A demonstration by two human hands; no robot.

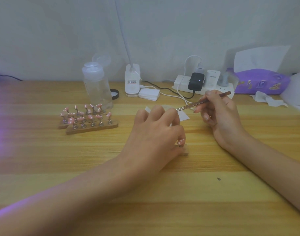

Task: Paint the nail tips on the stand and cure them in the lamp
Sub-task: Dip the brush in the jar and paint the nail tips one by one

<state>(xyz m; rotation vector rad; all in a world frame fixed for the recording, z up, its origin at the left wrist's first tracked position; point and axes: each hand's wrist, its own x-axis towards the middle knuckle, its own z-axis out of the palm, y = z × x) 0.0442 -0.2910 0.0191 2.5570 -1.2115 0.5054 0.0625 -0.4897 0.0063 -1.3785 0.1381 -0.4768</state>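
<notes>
Brush (202, 101) gripped between thumb and fingers, the right hand (220, 114) is near the middle of the surface (145, 210) — bristles pointing toward the left hand (154, 133), which pinches a small stand (185, 152) bearing one pink, white-dotted nail tip (181, 142). Two more stands (91, 127) of dotted tips sit toward the back left edge — just before a clear bottle (97, 86).

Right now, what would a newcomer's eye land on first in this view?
The two hands at centre: the left hand grips a small wooden stand bearing a pink, white-dotted nail tip, while the right hand holds a thin brush pointed toward it. Left of them, rows of matching tips stand on wooden bars.
</notes>
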